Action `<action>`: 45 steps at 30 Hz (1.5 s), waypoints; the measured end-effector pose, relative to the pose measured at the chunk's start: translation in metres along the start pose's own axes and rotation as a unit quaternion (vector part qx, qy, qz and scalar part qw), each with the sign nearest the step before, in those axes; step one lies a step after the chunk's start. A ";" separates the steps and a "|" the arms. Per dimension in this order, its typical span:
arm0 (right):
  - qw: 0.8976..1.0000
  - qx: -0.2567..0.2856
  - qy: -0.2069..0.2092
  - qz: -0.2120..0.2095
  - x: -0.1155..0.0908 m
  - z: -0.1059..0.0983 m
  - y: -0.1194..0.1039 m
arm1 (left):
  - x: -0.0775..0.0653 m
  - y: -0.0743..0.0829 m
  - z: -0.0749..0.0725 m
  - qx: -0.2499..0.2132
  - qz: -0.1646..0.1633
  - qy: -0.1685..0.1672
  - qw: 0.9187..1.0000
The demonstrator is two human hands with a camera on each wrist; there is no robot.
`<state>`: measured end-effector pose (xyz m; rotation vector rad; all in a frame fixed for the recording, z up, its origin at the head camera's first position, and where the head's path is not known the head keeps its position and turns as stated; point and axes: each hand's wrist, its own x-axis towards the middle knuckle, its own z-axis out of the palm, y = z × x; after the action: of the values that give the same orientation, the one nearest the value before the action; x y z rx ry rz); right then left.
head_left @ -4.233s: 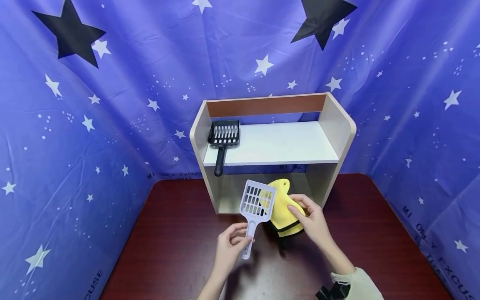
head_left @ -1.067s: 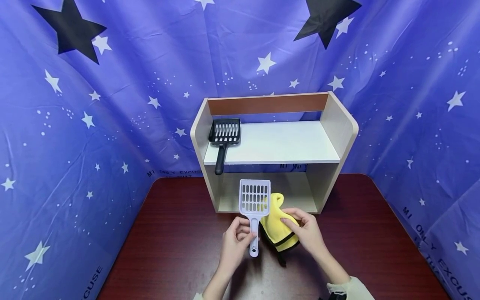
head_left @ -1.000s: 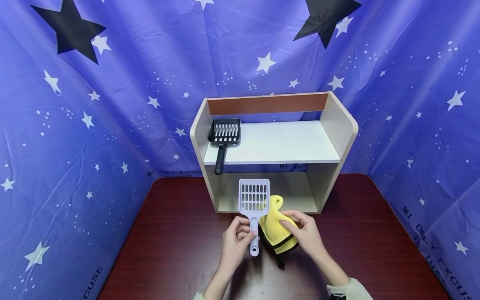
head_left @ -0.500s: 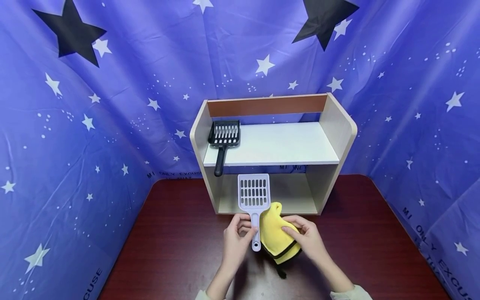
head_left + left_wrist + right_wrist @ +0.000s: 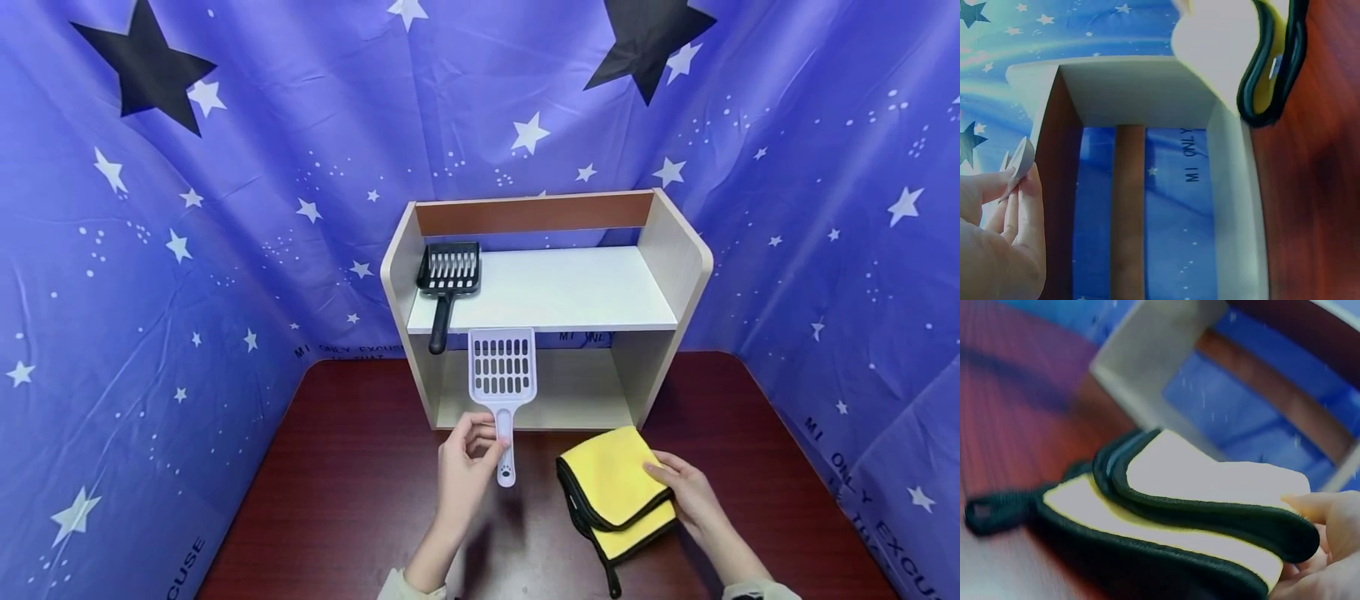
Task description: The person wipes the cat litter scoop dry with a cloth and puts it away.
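Observation:
In the head view my left hand [image 5: 467, 468] pinches the handle of a pale lilac litter scoop [image 5: 503, 367], its slotted head upright before the shelf's lower opening. The left wrist view shows the same hand [image 5: 1004, 231] with the scoop edge-on between thumb and fingers. My right hand [image 5: 692, 493] pinches the right edge of a folded yellow cloth [image 5: 615, 475] with dark edging and a hanging loop. In the right wrist view the folded cloth [image 5: 1204, 481] sticks out from my thumb and fingers, its layers stacked.
A two-tier shelf [image 5: 555, 327] stands at the back of the dark red table [image 5: 345, 483]. On its upper board lies a black litter scoop [image 5: 450, 271], the handle jutting past the front edge. A blue star-patterned curtain [image 5: 300, 167] surrounds the table.
My right hand has carried the cloth rightward, away from the lilac scoop, and the cloth now spreads flatter. My left hand has raised the scoop slightly. The black scoop stays put.

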<state>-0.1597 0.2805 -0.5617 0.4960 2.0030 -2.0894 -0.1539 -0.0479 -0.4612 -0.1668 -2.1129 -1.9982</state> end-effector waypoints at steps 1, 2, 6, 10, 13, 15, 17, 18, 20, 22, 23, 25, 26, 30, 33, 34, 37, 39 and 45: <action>1.000 -0.027 0.012 0.005 0.002 -0.006 0.003 | 0.002 0.002 0.000 0.001 0.003 -0.001 1.000; 0.998 -0.055 0.021 0.006 0.003 -0.012 0.005 | 0.003 0.004 0.000 0.001 0.005 -0.002 1.000; 0.988 -0.143 0.051 0.009 0.006 -0.030 0.012 | 0.013 0.013 0.003 0.001 0.008 -0.006 1.000; 0.979 -0.197 0.054 0.001 0.004 -0.040 0.012 | 0.028 0.027 0.008 -0.013 0.015 -0.008 1.000; 0.971 -0.233 0.056 -0.010 0.002 -0.045 0.011 | 0.042 0.038 0.012 -0.009 0.031 -0.003 0.999; 0.967 -0.250 0.057 -0.011 0.000 -0.047 0.011 | 0.053 0.043 0.015 0.001 0.041 0.001 0.999; 0.965 -0.254 0.058 -0.011 -0.003 -0.049 0.010 | 0.063 0.048 0.017 0.012 0.047 0.007 0.999; 0.966 -0.251 0.059 -0.008 -0.003 -0.049 0.010 | 0.068 0.050 0.018 0.016 0.047 0.009 0.999; 0.969 -0.241 0.060 -0.004 -0.005 -0.050 0.010 | 0.078 0.053 0.021 0.024 0.045 0.016 0.999; 0.972 -0.224 0.063 -0.002 -0.006 -0.050 0.009 | 0.087 0.056 0.022 0.029 0.040 0.022 0.999; 0.974 -0.218 0.064 0.002 -0.006 -0.050 0.009 | 0.092 0.057 0.023 0.032 0.037 0.026 0.998; 0.976 -0.210 0.064 0.002 -0.007 -0.050 0.009 | 0.101 0.058 0.024 0.036 0.029 0.033 0.998; 0.976 -0.210 0.064 0.000 -0.008 -0.050 0.008 | 0.105 0.059 0.025 0.038 0.026 0.036 0.998; 0.975 -0.211 0.067 -0.009 -0.009 -0.049 0.008 | 0.119 0.059 0.028 0.042 0.007 0.043 0.998; 0.976 -0.207 0.070 -0.009 -0.010 -0.048 0.008 | 0.126 0.060 0.028 0.019 -0.008 0.032 0.999; 0.976 -0.205 0.071 -0.008 -0.010 -0.048 0.008 | 0.128 0.060 0.028 0.008 -0.014 0.027 1.000; 0.977 -0.199 0.071 -0.008 -0.011 -0.047 0.007 | 0.130 0.064 0.026 -0.012 -0.027 0.009 1.000; 0.978 -0.196 0.071 -0.013 -0.011 -0.047 0.006 | 0.128 0.068 0.024 -0.008 -0.030 -0.002 1.000; 0.978 -0.191 0.078 -0.040 -0.012 -0.050 0.006 | 0.114 0.080 0.017 0.070 -0.010 -0.034 0.997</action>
<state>-0.1419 0.3294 -0.5638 0.5246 2.4749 -1.6848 -0.2464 -0.0344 -0.3571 -0.1919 -2.2959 -1.8707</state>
